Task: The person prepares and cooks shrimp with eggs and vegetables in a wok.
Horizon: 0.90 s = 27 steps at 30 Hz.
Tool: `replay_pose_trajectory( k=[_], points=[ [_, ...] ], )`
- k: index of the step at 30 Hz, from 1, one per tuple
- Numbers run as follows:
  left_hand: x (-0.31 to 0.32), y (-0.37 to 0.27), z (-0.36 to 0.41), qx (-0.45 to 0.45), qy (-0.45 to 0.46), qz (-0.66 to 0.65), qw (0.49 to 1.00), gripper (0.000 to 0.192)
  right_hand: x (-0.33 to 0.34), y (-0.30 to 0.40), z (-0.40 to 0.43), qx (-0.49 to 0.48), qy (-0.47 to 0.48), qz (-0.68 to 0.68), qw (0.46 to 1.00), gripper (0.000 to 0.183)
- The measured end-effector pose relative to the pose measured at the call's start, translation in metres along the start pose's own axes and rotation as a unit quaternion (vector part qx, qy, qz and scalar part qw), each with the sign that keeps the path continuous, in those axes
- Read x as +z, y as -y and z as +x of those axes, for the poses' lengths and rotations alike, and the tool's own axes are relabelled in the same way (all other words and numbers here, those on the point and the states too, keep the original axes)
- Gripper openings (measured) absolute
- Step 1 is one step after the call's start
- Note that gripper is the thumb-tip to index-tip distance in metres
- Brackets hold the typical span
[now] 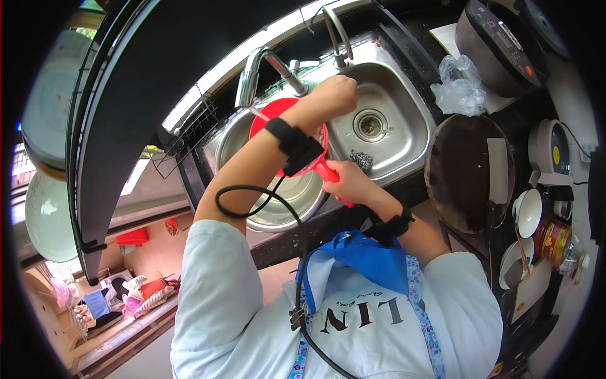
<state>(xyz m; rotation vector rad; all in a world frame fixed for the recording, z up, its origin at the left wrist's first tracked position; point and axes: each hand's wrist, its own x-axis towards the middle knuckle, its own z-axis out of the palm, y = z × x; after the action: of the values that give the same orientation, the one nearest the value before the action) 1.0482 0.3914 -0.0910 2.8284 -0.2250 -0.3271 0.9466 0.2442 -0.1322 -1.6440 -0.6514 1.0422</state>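
Observation:
A red plastic vessel with a long handle (270,111) sits under the chrome faucet (255,71), and a stream of water falls by its far edge. My right hand (351,180) is wrapped round its handle. My left forearm crosses over the vessel and hides much of its inside. Curled into a fist, my left hand (337,96) hovers at the near-left part of the right steel sink basin (402,118); its palm side is hidden, and nothing shows in it. Below the vessel lies a round steel basin (284,208). A steel wool scrubber (361,160) rests in the right basin.
Right of the sink, a round chopping board (454,175) bears a cleaver (497,175). Beyond it are a crumpled plastic bag (459,87) and a rice cooker (492,47). Bowls (528,213) and an oil bottle (556,241) stand farther right. A black cable (265,189) loops across my left arm.

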Motion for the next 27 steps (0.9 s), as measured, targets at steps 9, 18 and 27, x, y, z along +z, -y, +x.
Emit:
replay_pose_trajectory(
  k=[9, 18, 27],
  points=[
    [0.027, 0.082, 0.069, -0.182, 0.201, 0.061, 0.961, 0.028, 0.005, -0.007, -0.005, -0.034, -0.03, 0.007, 0.999, 0.028],
    [0.034, 0.091, 0.059, -0.296, 0.053, -0.109, 0.947, 0.065, -0.004, 0.001, -0.008, -0.022, -0.029, 0.013, 0.999, 0.027],
    [0.009, 0.088, 0.07, -0.469, -0.299, -0.327, 0.764, 0.048, 0.002, -0.006, -0.01, -0.04, -0.054, -0.019, 0.998, 0.026]
  ],
)
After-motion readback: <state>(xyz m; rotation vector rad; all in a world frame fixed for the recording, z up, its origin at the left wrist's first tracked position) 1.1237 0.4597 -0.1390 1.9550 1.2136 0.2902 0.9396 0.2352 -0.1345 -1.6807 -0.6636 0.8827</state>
